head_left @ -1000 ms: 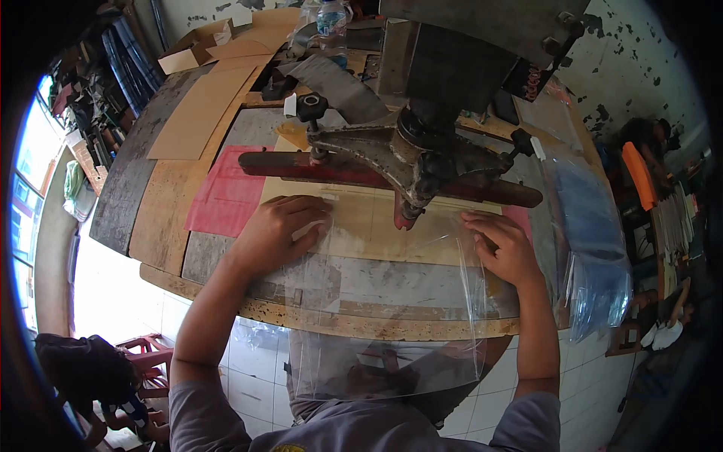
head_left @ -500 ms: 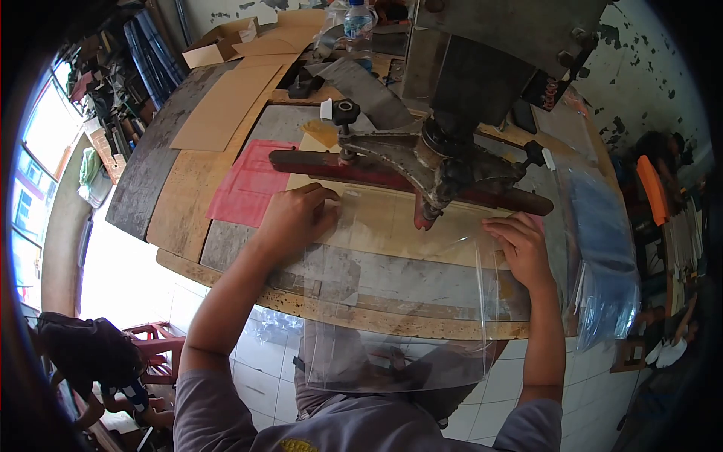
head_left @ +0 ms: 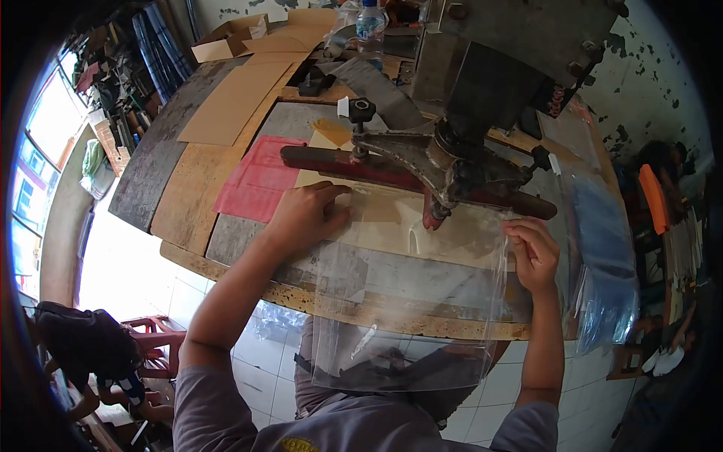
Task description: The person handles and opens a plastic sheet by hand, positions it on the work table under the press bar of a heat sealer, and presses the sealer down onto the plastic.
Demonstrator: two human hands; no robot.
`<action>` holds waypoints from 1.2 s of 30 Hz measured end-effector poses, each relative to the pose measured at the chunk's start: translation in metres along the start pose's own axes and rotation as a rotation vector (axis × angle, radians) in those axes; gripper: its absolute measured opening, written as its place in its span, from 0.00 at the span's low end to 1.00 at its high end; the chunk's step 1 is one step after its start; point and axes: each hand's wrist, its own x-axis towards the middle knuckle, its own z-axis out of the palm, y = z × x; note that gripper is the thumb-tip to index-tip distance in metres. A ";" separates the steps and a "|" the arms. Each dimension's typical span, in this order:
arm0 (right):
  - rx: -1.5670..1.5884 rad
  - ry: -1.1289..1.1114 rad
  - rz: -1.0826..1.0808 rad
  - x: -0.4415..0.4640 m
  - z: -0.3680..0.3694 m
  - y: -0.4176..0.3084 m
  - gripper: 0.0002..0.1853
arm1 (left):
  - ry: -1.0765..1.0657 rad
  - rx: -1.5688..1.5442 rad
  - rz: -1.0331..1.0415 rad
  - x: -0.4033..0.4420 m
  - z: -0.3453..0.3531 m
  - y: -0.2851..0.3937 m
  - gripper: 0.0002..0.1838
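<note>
A clear plastic sheet (head_left: 410,301) stretches between my two hands, its lower part hanging over the table's front edge above my lap. My left hand (head_left: 307,217) has curled fingers and thumb at the sheet's upper left corner. At the upper right corner my right hand (head_left: 533,250) pinches the sheet's edge. The sheet's far end lies over a tan sheet (head_left: 392,203) on the grey plate, just in front of the press bar (head_left: 354,164). This dark red bar hangs from a metal bracket (head_left: 452,162) on the press. Left of it lies a pink sheet (head_left: 256,177).
Brown cardboard (head_left: 233,102) lies at the back left, with an open box (head_left: 230,39) behind. A water bottle (head_left: 370,30) stands at the back. Stacked clear bluish plastic (head_left: 606,256) overhangs the right edge. Another person (head_left: 98,361) is at lower left, near a red stool (head_left: 154,346).
My right hand has shifted slightly right, with its fingers more tightly bunched on the sheet's corner. The sheet has moved with it. The whole view has shifted a little.
</note>
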 end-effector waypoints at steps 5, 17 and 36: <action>0.000 0.098 -0.018 -0.007 -0.002 0.003 0.04 | -0.021 0.009 -0.010 -0.001 -0.001 0.002 0.22; 0.249 -0.111 0.079 -0.009 -0.006 0.004 0.05 | -0.320 -0.506 -0.151 -0.002 -0.011 0.008 0.10; 0.848 -0.312 0.599 -0.015 -0.025 0.007 0.24 | -0.529 -1.268 -0.013 -0.004 -0.014 -0.024 0.12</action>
